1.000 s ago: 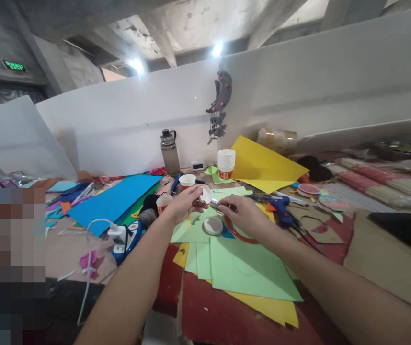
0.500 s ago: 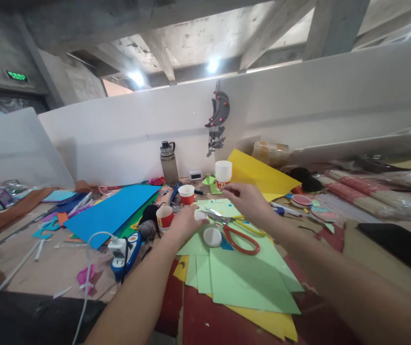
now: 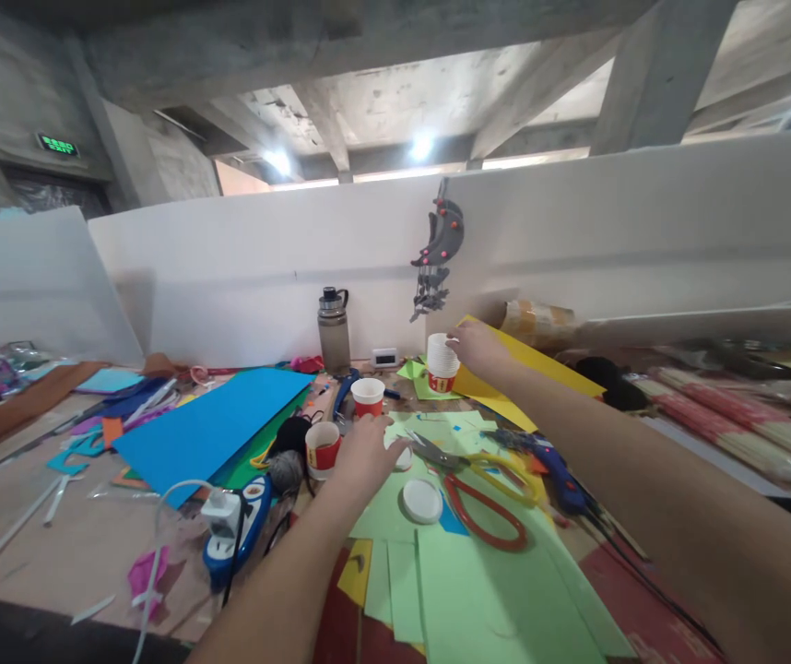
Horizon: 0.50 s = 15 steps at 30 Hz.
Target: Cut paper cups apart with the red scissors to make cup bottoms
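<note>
My right hand is stretched far across the table, its fingers closed on the top of a stack of white and red paper cups. My left hand rests on the green paper, fingers curled over a small white cup piece that is mostly hidden. Red and yellow scissors lie free on the green paper beside a white round lid.
Two single paper cups stand left of my left hand. A grey water bottle stands by the white wall. A blue sheet, yellow sheet, blue glue gun, charger and cable clutter the table.
My right hand let the scissors drop onto the green paper and reached forward to the cup stack. My left hand lowered the white piece to the table.
</note>
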Available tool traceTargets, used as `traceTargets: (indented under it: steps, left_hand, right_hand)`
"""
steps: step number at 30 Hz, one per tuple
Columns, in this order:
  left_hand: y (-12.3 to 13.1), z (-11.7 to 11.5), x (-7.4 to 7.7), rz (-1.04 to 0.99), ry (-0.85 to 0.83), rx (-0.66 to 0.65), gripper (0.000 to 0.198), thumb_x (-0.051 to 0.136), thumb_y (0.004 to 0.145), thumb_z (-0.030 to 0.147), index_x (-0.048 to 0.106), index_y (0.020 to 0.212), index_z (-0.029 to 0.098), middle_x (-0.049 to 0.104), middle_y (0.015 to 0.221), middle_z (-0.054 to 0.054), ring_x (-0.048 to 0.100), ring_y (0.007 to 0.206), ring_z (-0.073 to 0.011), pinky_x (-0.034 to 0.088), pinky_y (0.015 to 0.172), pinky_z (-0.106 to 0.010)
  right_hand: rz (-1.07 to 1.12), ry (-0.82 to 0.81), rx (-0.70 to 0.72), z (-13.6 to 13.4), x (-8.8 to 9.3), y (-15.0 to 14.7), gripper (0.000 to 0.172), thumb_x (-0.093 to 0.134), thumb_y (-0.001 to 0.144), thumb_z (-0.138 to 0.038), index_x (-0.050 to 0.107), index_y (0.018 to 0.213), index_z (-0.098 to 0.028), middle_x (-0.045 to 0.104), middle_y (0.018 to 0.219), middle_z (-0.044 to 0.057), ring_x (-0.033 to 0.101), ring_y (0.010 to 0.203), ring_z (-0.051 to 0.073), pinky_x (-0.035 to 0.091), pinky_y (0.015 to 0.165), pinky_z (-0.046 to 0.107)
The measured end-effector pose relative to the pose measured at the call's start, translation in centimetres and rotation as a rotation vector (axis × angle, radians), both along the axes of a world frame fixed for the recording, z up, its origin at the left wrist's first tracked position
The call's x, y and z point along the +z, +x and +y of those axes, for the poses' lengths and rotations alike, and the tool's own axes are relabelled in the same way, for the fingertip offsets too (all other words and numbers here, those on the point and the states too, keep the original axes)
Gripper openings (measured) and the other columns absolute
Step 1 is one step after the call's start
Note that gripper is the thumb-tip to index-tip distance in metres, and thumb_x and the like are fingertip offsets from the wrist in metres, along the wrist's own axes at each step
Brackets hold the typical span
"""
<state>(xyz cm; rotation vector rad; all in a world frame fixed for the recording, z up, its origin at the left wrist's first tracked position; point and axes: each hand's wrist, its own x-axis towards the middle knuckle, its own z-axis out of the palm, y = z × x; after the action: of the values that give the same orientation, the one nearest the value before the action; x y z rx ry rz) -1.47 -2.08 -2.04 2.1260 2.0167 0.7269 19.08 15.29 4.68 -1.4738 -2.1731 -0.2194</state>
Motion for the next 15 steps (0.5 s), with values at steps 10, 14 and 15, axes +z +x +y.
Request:
traceTargets:
  steps: [10, 14, 15]
  left_hand:
    - [1.5, 0.2, 3.5, -0.347, 0.027, -0.129, 0.033, 0.056, 0.079, 0.042, 0.068, 0.098, 0.017, 0.07, 0.088, -0.006, 0.062, 0.078, -0.0176, 0.046, 0.072, -0.028]
    - [3.8, 4.8, 6.3, -0.304, -0.039, -0.156, 0.038, 0.06, 0.075, 0.047, 0.068, 0.096, 0.016, 0.07, 0.093, -0.008, 0.063, 0.084, -0.0206, 0.046, 0.076, -0.031]
    - [4.4, 6.6, 6.4, -0.283, -0.03, -0.119, 0.042, 0.064, 0.072, 0.047, 0.067, 0.098, 0.014, 0.069, 0.097, -0.011, 0.063, 0.089, -0.0232, 0.046, 0.079, -0.033]
  right_hand:
    - [-0.065, -0.142, 0.042, 2.4, -0.5, -1.1, 0.024, 0.054, 0.085, -0.028, 0.066, 0.064, -0.023, 0.068, 0.073, 0.012, 0.064, 0.073, 0.023, 0.043, 0.064, 0.036]
    - [-0.084, -0.136, 0.063, 2.8, -0.4, -1.5, 0.027, 0.056, 0.084, -0.035, 0.065, 0.062, -0.023, 0.066, 0.068, 0.013, 0.064, 0.071, 0.024, 0.043, 0.062, 0.037]
    - [-0.085, -0.134, 0.069, 2.9, -0.4, -1.6, 0.029, 0.055, 0.084, -0.038, 0.064, 0.061, -0.023, 0.066, 0.066, 0.013, 0.064, 0.07, 0.023, 0.043, 0.062, 0.037]
